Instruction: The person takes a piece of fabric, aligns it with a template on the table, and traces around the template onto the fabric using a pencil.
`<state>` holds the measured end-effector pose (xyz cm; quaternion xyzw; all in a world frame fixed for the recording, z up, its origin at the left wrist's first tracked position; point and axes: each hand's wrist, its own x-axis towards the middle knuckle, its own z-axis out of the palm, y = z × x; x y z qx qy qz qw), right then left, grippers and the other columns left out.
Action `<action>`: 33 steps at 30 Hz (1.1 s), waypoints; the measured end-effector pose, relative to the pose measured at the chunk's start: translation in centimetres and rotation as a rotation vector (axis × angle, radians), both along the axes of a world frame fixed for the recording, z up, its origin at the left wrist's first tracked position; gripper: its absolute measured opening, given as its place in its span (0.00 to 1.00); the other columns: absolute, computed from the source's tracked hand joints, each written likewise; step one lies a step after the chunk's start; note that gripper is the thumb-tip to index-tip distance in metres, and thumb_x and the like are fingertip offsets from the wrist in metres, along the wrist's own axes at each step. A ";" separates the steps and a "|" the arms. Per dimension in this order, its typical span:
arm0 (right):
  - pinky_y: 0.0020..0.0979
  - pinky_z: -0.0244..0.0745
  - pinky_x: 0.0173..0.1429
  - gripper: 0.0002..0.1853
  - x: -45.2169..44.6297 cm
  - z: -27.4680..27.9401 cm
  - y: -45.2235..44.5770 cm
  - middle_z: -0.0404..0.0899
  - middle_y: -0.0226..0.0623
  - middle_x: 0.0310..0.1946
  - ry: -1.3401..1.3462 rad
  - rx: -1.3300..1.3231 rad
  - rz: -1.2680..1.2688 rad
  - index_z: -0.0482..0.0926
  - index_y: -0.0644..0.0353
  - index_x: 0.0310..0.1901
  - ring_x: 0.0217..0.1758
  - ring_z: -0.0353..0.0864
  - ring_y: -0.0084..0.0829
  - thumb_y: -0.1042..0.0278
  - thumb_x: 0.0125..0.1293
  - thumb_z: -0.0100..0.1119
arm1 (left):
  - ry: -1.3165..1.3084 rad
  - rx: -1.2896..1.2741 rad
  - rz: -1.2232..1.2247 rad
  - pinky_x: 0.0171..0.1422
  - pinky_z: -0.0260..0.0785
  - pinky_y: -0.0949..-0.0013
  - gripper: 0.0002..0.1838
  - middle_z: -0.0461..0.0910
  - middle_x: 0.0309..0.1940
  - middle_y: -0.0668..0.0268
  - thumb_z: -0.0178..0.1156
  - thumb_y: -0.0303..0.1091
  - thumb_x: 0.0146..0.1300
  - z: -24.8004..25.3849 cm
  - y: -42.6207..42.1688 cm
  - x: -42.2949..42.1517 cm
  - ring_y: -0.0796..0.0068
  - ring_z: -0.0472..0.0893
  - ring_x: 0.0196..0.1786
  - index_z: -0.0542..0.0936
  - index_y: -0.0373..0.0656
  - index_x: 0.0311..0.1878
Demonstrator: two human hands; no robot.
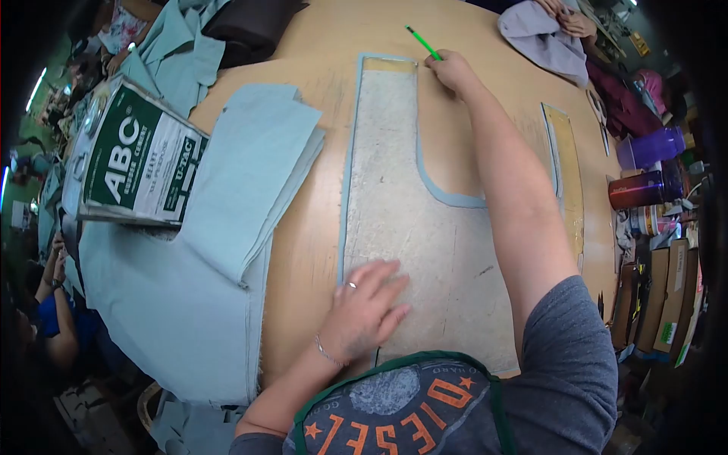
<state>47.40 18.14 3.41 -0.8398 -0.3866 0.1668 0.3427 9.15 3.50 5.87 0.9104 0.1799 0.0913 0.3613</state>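
Note:
A large grey pattern template (447, 250) with a curved cut-out lies flat on the table in front of me, and light blue cloth (350, 152) shows as a narrow border along its edges. My right hand (453, 72) reaches to the template's far right corner, fingers closed around a green pencil (421, 41); the drawing tip is hidden by the hand. Over the template's near left part is my left hand (371, 303), fingers spread and slightly blurred. Whether it presses on the template I cannot tell.
At left, a green-and-white ABC tin (144, 159) stands on stacked light blue cloth pieces (189, 303). A narrow yellowish template (567, 167), scissors (599, 114) and a purple cup (652, 148) are at right. Another person's hands (569, 19) hold pale cloth at the far edge.

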 end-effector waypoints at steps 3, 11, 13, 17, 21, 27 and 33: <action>0.35 0.69 0.45 0.15 -0.1 -0.3 0.4 0.78 0.45 0.36 0.012 -0.044 0.013 0.76 0.61 0.42 0.39 0.76 0.40 0.60 0.57 0.53 | -0.038 0.122 0.098 0.60 0.56 0.56 0.23 0.65 0.55 0.57 0.58 0.40 0.53 0.1 2.7 2.8 0.55 0.62 0.59 0.71 0.41 0.51; 0.35 0.70 0.45 0.15 -0.5 0.4 2.2 0.78 0.45 0.35 -0.019 -0.038 0.084 0.77 0.60 0.41 0.39 0.77 0.39 0.61 0.54 0.56 | 0.024 0.401 0.185 0.63 0.51 0.50 0.27 0.58 0.60 0.57 0.57 0.45 0.54 -0.9 9.3 11.6 0.54 0.53 0.65 0.67 0.45 0.56; 0.35 0.70 0.45 0.16 -0.6 0.3 2.9 0.78 0.45 0.35 -0.075 -0.055 0.112 0.77 0.61 0.40 0.39 0.77 0.39 0.60 0.53 0.57 | 0.067 0.411 0.181 0.63 0.48 0.47 0.28 0.57 0.61 0.57 0.55 0.47 0.55 -1.1 10.3 13.5 0.54 0.51 0.66 0.65 0.46 0.58; 0.34 0.71 0.45 0.16 -0.7 0.8 4.6 0.78 0.46 0.35 -0.201 -0.213 0.200 0.78 0.64 0.37 0.39 0.78 0.39 0.60 0.52 0.58 | 0.096 0.432 0.156 0.63 0.45 0.43 0.29 0.56 0.62 0.58 0.53 0.49 0.56 -2.1 11.1 15.9 0.54 0.50 0.67 0.64 0.47 0.59; 0.33 0.68 0.43 0.18 -0.2 0.7 5.9 0.77 0.46 0.34 -0.282 -0.334 0.268 0.75 0.66 0.42 0.38 0.76 0.37 0.62 0.53 0.59 | 0.085 0.449 0.177 0.62 0.44 0.39 0.28 0.55 0.63 0.58 0.51 0.49 0.57 -2.9 11.1 16.2 0.54 0.49 0.67 0.64 0.48 0.59; 0.33 0.67 0.43 0.16 0.8 0.7 5.3 0.77 0.44 0.34 -0.117 -0.248 0.262 0.75 0.66 0.42 0.37 0.74 0.36 0.63 0.55 0.58 | 0.128 0.466 0.287 0.60 0.43 0.33 0.26 0.55 0.63 0.58 0.49 0.48 0.58 -2.8 11.5 16.2 0.52 0.49 0.67 0.64 0.51 0.59; 0.32 0.66 0.39 0.13 1.1 0.4 5.0 0.75 0.39 0.28 0.041 -0.144 0.230 0.76 0.64 0.39 0.33 0.72 0.29 0.65 0.54 0.58 | 0.134 0.465 0.335 0.60 0.43 0.34 0.25 0.55 0.63 0.58 0.49 0.46 0.57 -2.8 11.3 16.3 0.53 0.50 0.66 0.65 0.54 0.59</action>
